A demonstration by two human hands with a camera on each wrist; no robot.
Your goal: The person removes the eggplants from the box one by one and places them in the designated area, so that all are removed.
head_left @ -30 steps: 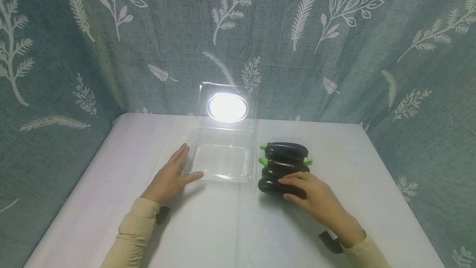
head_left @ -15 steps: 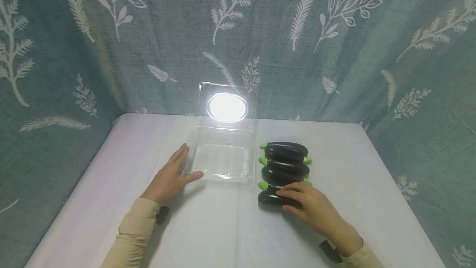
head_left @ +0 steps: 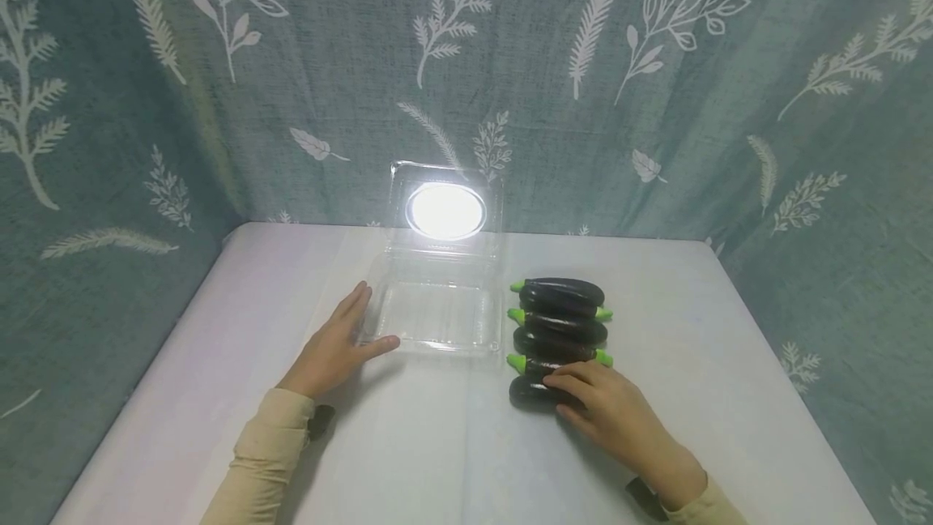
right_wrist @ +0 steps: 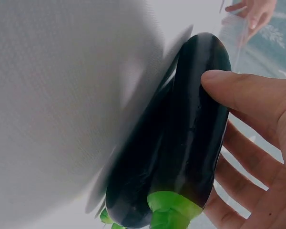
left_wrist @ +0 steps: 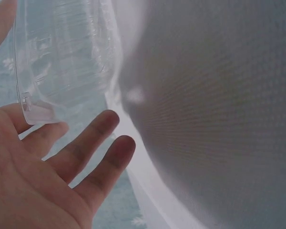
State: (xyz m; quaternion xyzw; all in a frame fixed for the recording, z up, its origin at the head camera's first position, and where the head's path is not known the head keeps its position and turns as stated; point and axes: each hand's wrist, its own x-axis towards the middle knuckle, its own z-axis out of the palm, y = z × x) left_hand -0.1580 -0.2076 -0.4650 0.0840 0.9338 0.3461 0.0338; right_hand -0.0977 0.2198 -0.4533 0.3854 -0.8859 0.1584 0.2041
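Note:
My left hand lies with fingers and thumb spread around the front left corner of a clear plastic clamshell container, its lid raised at the back. In the left wrist view, straight fingers show beside the container's edge. My right hand holds the nearest dark eggplant between thumb and fingers. That eggplant's green stem shows in the right wrist view, with a second eggplant beside it. Several more eggplants lie stacked in a row behind.
The white table runs back to a green curtain with leaf prints. A bright light shows through or reflects in the raised lid. The eggplant row stands just right of the container.
The right hand has drawn slightly toward the front edge with the nearest eggplant, and the green ends of the eggplants behind it have come into view. The left hand has stayed put.

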